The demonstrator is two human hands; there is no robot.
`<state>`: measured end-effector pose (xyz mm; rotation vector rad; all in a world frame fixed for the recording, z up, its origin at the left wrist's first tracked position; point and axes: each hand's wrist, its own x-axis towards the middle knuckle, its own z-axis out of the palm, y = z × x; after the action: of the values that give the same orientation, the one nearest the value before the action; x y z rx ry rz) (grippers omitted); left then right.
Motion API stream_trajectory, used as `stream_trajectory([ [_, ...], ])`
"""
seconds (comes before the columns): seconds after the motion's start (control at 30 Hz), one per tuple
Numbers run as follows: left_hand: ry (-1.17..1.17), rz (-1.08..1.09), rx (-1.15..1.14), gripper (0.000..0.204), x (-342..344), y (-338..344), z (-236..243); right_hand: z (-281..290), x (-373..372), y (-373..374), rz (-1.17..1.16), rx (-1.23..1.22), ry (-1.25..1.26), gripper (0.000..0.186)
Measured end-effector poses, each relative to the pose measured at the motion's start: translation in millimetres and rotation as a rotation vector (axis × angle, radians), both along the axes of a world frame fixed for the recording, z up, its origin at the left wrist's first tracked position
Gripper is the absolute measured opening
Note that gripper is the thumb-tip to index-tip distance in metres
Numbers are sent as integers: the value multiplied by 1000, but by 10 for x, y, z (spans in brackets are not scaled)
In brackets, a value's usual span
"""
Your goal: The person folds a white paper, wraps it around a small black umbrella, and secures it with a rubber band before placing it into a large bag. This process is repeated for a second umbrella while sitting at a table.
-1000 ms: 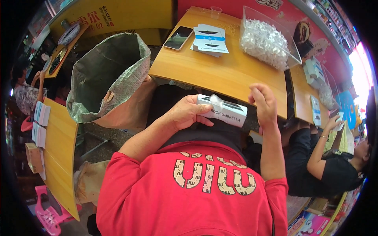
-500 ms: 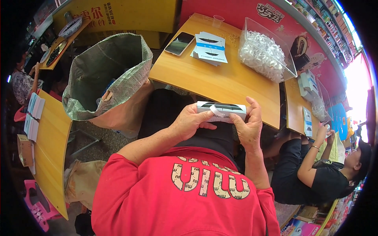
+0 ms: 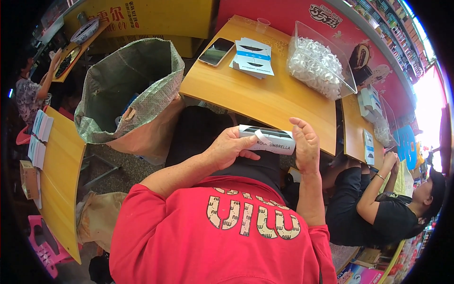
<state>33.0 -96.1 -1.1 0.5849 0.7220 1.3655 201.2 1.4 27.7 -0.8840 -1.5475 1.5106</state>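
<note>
My left hand [image 3: 229, 149] grips the left end of a white printed card sleeve [image 3: 279, 143], thumb on top and fingers beneath. The sleeve is bent into a flat tube over my lap, with dark pictures along its far side. A short white strip [image 3: 263, 137] sticks up from it beside my left thumb. At the sleeve's right end is my right hand [image 3: 307, 144], its fingers stretched upward and not wrapped round the sleeve; it touches or nearly touches that end. On the table ahead lies a stack of similar flat cards [image 3: 253, 66] with a blue band.
A clear tub [image 3: 350, 85] of white curled strips stands at the table's [image 3: 213, 83] right. A phone [image 3: 216, 51] lies at its left, a plastic cup [image 3: 262, 25] at the back. A big open woven sack [image 3: 161, 90] stands left. A person in black [image 3: 378, 208] sits at right.
My right hand has let go of the sleeve's front and moved to its right end, fingers raised. More of the sleeve's printed front shows. The left hand keeps its grip.
</note>
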Motion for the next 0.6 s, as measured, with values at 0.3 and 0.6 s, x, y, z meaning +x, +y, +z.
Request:
stream_trajectory([
  [0.3, 305, 133, 89, 19, 9, 74, -114, 321, -29, -145, 202, 647, -492, 19],
  [0.6, 1024, 180, 289, 12, 35, 306, -247, 88, -212, 15, 448, 116, -302, 14],
])
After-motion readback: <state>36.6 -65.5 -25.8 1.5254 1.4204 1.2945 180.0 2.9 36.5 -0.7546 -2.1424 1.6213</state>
